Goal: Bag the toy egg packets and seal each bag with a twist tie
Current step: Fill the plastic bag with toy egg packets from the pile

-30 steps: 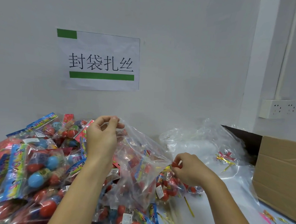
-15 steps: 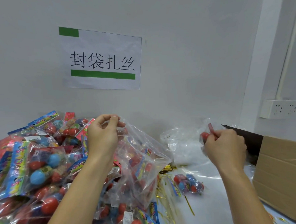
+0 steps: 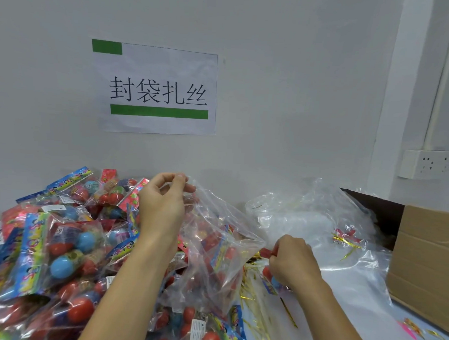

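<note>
**Two hands keep one clear bag open for filling**

Two hands share one job here. The left hand is raised, thumb and forefinger pinched on the upper lip of a clear bag, so the bag hangs with its mouth lifted and facing right, toward the other hand. The right hand sits lower at the bag's right-hand corner, closed around something red; whether that is the bag's edge, part of an egg packet showing just under the fist, or both, cannot be told. Holding the two rims apart probably keeps the thin film from collapsing while packets go in; several red and patterned shapes already show through it.

The supply pile of egg packets is heaped on the left, touching the bag, so reaches stay short. Gold twist ties lie loose below the bag, near the right hand, ready for sealing. A cardboard box stands at the far right, likely for finished bags.
</note>
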The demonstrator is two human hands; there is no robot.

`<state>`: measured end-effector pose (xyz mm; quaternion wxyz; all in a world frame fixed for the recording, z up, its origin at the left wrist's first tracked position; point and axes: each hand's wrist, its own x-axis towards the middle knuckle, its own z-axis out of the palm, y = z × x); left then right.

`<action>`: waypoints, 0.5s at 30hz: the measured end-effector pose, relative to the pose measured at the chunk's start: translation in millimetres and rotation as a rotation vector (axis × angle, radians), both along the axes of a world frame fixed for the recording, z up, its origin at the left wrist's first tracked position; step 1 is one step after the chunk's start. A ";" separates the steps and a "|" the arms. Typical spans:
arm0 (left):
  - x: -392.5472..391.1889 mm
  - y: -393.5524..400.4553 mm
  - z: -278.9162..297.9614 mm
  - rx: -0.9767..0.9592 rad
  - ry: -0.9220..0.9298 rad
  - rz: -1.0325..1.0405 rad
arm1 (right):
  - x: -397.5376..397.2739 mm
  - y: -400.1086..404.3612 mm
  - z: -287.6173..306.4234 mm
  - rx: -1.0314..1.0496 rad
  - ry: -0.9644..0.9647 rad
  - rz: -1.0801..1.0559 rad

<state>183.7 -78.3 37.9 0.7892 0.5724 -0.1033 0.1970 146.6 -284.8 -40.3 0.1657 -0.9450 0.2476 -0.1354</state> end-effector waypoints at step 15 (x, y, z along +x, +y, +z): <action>-2.0 0.0 0.1 0.013 0.011 -0.004 | -10.9 14.9 1.4 0.016 0.301 0.113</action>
